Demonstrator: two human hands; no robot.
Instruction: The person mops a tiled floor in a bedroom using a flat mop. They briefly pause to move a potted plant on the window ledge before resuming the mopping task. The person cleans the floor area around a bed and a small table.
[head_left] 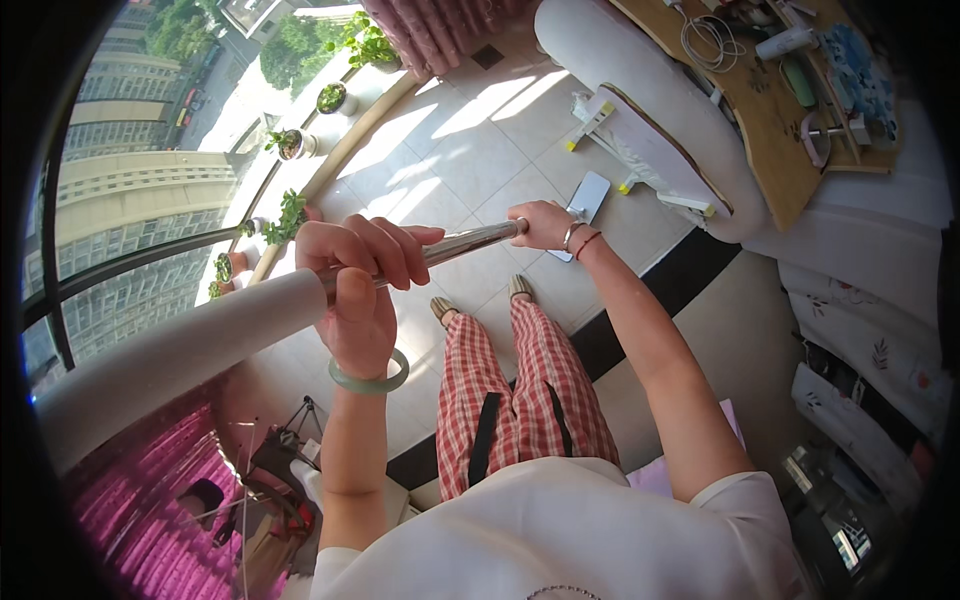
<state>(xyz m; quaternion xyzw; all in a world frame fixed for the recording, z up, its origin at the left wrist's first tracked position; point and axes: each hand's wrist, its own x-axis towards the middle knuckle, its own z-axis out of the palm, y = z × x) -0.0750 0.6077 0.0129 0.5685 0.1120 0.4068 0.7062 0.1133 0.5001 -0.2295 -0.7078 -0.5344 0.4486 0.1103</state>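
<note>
Both hands hold what looks like a flat mop, its shiny metal pole (465,242) slanting away from me to the right. A thick whitish sleeve (190,345) covers the near end of the pole. My left hand (362,285), with a green bangle at the wrist, is closed round the pole just past the sleeve. Further down, my right hand (543,226), wearing a silver bracelet and a red cord, grips the pole. Beyond it a flat, pale rectangular head (588,197) lies on the tiled floor (470,165); my right hand hides part of the joint.
Potted plants (292,143) line the window sill on the left. A white-legged bench or board (650,150) stands at the right, beside a wooden desk (745,100) with cables and small items. A dark strip (660,290) crosses the floor. Pink cloth (150,490) and clutter lie lower left.
</note>
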